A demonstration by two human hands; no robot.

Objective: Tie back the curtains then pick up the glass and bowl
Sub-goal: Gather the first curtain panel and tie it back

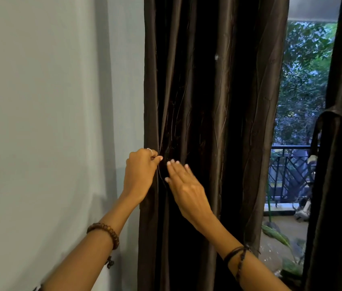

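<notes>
A dark curtain (214, 101) hangs gathered beside the pale wall (50, 101), not yet tied back. The left hand (139, 171) pinches its edge fold; the right hand (183, 185), fingers spread, holds nothing. A tie seems needed next; glass and bowl are unseen.

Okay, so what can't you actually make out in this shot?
- Glass and bowl: nowhere in the head view.
- Tie-back for the left curtain: lost in the dark folds around the left hand and right hand.
- Right curtain: cut off by the frame edge.
- Objects on the balcony: too small and dim to identify.
</notes>
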